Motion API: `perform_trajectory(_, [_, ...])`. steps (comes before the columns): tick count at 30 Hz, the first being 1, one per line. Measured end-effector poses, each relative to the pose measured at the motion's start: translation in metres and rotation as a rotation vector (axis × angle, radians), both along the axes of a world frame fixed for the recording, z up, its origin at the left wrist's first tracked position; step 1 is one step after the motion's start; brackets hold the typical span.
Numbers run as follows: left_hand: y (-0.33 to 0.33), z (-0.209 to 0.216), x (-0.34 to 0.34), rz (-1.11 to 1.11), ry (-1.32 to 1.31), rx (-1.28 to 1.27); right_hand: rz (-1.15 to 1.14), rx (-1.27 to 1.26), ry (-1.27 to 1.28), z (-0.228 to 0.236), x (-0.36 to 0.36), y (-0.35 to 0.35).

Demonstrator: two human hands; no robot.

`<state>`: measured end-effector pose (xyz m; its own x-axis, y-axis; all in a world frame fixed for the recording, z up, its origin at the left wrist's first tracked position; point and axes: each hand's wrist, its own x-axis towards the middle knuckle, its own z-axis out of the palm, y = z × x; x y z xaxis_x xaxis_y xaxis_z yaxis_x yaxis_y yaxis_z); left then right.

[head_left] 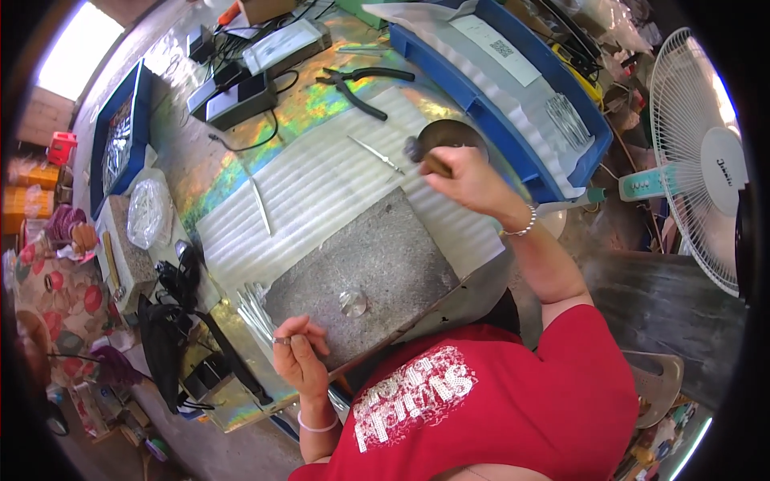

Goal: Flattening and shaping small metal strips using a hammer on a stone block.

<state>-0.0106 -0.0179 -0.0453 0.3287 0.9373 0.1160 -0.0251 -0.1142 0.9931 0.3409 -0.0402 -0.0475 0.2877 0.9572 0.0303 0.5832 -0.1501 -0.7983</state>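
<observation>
My right hand (465, 178) is closed around the brown handle of a short tool (437, 166). A dark grey rounded lump (413, 149) shows just left of the grip; whether it is the tool's head I cannot tell. Behind the hand sits a dark round dish (455, 132). My left hand (300, 357) is raised at the near left corner of a grey stone block (377, 248), fingers loosely curled and apart, nothing visible in them. Beside it lie several thin metal rods (255, 314). A small shiny round piece (353, 302) rests on the block.
White foam sheeting (321, 152) carries two slim metal tools (259, 204). Pliers (365, 84) lie open beyond it. Blue trays stand at far right (481, 100) and left (144, 120). A fan (698, 160) stands at right. Black cables and boxes (241, 100) lie far left.
</observation>
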Motion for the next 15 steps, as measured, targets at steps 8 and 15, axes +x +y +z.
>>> perform_trajectory(8, [-0.001, -0.001, 0.004, -0.007, 0.116, 0.026, 0.362, -0.048, -0.363, -0.014, 0.005, 0.054])
perform_trajectory(15, [0.000, 0.002, 0.006, 0.014, 0.108, 0.021, 0.504, -0.157, -0.454, -0.004, 0.002, 0.078])
